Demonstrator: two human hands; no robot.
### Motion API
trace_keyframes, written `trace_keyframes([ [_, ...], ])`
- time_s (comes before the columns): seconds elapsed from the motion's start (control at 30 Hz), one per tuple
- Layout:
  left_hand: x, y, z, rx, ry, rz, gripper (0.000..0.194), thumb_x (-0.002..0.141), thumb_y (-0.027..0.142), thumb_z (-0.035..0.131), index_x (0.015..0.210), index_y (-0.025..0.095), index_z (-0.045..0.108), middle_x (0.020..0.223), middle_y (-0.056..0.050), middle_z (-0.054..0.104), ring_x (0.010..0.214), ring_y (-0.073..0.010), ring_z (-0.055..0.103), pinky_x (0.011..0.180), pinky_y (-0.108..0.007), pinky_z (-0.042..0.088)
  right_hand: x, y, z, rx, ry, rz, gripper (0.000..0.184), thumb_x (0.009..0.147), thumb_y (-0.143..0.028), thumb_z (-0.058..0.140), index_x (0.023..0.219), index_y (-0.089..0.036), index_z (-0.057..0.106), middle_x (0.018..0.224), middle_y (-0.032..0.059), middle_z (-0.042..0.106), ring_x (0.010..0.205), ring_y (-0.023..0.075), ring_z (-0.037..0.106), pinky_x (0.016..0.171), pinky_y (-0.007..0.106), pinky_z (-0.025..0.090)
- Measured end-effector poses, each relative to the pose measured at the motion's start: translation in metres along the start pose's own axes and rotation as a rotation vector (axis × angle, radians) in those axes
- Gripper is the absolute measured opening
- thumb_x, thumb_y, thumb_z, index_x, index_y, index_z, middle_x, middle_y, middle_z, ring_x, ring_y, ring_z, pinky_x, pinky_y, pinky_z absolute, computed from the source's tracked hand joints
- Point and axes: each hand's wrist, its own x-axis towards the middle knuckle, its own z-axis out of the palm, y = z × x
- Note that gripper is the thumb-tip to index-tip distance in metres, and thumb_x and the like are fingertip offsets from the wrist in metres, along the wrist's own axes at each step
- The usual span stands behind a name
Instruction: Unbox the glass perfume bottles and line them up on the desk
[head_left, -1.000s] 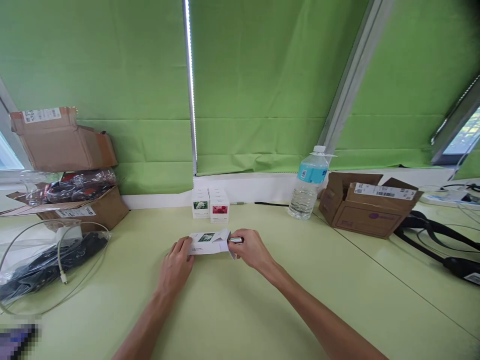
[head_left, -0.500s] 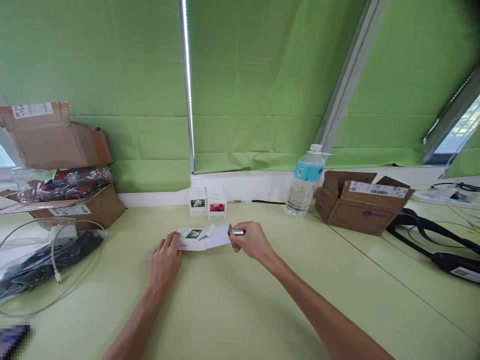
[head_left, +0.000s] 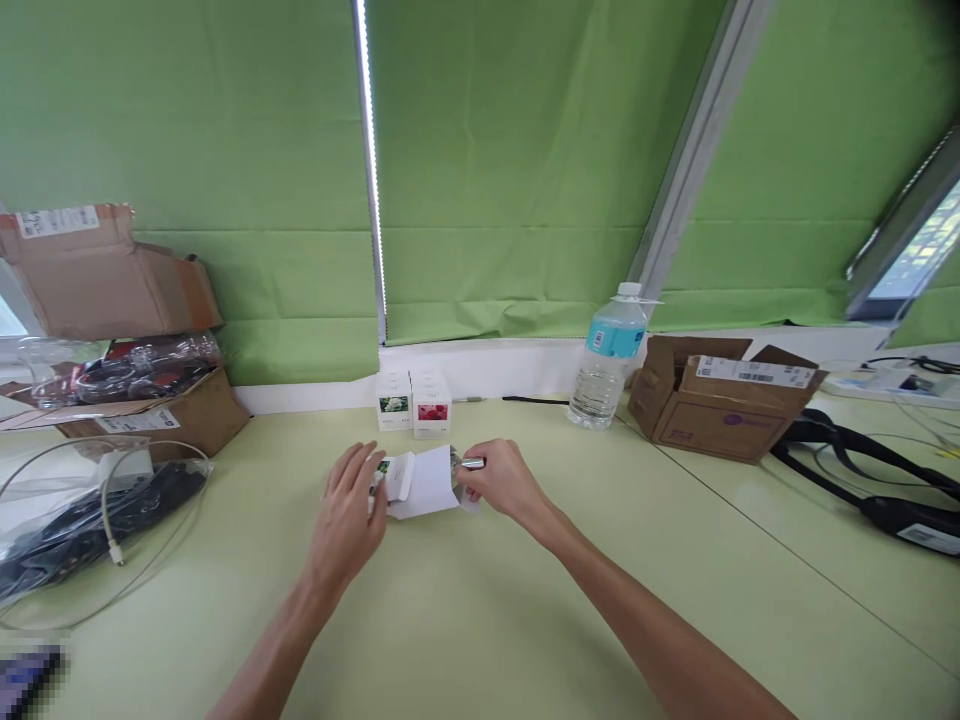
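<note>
Here, right hand (head_left: 499, 480) pinching silver-ended object (head_left: 473, 463), left hand (head_left: 346, 515) clasping white box (head_left: 421, 484); small cartons (head_left: 430, 416) just behind, bottle (head_left: 606, 362) farther right.

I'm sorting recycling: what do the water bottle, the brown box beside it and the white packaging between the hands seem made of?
Water bottle: probably plastic, clear and glossy; its contents show through.
Brown box: likely cardboard, matte, with open flaps.
White packaging: seemingly thin card, smooth and matte, with a folded flap.
</note>
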Motion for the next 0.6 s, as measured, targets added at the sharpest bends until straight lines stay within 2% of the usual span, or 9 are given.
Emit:
trace_keyframes([
  [0.07, 0.000, 0.019, 0.001, -0.016, 0.002, 0.099, 0.046, 0.086, 0.032, 0.055, 0.129, 0.018, 0.047, 0.137, -0.011, 0.051, 0.133, -0.0285, 0.038, 0.111, -0.048, 0.033, -0.002, -0.002, 0.004, -0.009, -0.005, -0.012, 0.018, 0.065, -0.021, 0.049, 0.048, -0.018, 0.045, 0.045, -0.0013, 0.057, 0.043, 0.0124, 0.057, 0.038, 0.018, 0.032],
  [0.13, -0.004, 0.030, 0.006, 0.005, -0.031, 0.201, 0.053, 0.084, 0.039, 0.060, 0.130, 0.017, 0.046, 0.137, -0.013, 0.052, 0.131, -0.0308, 0.042, 0.112, -0.051, 0.031, -0.004, -0.005, 0.007, -0.024, -0.010, -0.030, 0.018, 0.065, -0.021, 0.049, 0.048, -0.019, 0.044, 0.043, -0.0022, 0.053, 0.041, 0.0116, 0.056, 0.037, 0.017, 0.031],
  [0.23, -0.010, 0.030, 0.019, 0.069, -0.082, 0.261, 0.050, 0.085, 0.029, 0.058, 0.132, 0.016, 0.045, 0.136, -0.012, 0.053, 0.129, -0.0302, 0.045, 0.111, -0.050, 0.032, -0.006, -0.011, 0.008, -0.027, -0.035, -0.032, 0.019, 0.066, -0.021, 0.048, 0.048, -0.019, 0.041, 0.043, -0.0028, 0.051, 0.041, 0.0114, 0.057, 0.035, 0.017, 0.029],
  [0.33, -0.013, 0.019, 0.025, 0.141, -0.098, 0.226, 0.046, 0.086, 0.015, 0.051, 0.131, 0.016, 0.047, 0.133, -0.010, 0.056, 0.127, -0.0287, 0.048, 0.110, -0.048, 0.034, -0.007, -0.015, -0.001, -0.034, -0.042, -0.020, 0.019, 0.066, -0.021, 0.048, 0.048, -0.019, 0.040, 0.044, -0.0025, 0.051, 0.042, 0.0116, 0.057, 0.035, 0.016, 0.030],
  [0.47, -0.014, 0.003, 0.025, 0.214, -0.144, 0.152, 0.042, 0.086, 0.009, 0.044, 0.126, 0.015, 0.054, 0.132, -0.010, 0.058, 0.128, -0.0294, 0.047, 0.108, -0.047, 0.036, -0.006, -0.014, -0.023, -0.106, -0.039, 0.001, 0.017, 0.066, -0.020, 0.050, 0.049, -0.018, 0.046, 0.046, -0.0004, 0.056, 0.043, 0.0123, 0.057, 0.036, 0.017, 0.032],
  [0.6, -0.016, -0.010, 0.027, 0.272, -0.181, 0.009, 0.053, 0.079, 0.001, 0.039, 0.129, 0.012, 0.052, 0.138, -0.013, 0.052, 0.133, -0.0309, 0.040, 0.108, -0.049, 0.035, -0.005, -0.013, -0.038, -0.243, -0.098, 0.060, 0.014, 0.064, -0.016, 0.051, 0.050, -0.017, 0.052, 0.047, 0.0018, 0.058, 0.042, 0.0129, 0.056, 0.036, 0.019, 0.031],
])
